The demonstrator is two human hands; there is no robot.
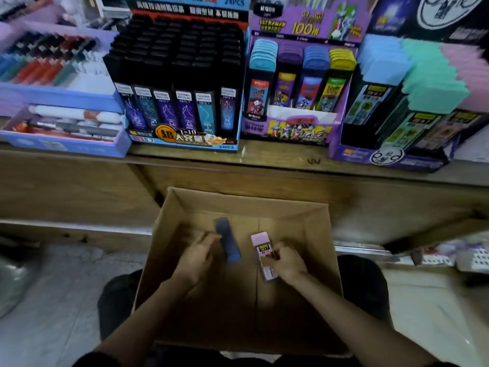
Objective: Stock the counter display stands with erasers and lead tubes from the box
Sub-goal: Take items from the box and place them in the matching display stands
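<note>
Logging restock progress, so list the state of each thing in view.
Box: open.
Blue tube: held in left hand, inside box.
Pink tube: gripped in right hand, inside box.
Black stand: stocked.
Purple stand: four columns stocked.

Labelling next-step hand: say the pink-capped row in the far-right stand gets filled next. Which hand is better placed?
Right, probably. The right hand grips the pink tube in the box, and the pink row sits on that side. The left hand holds a blue tube.
</note>
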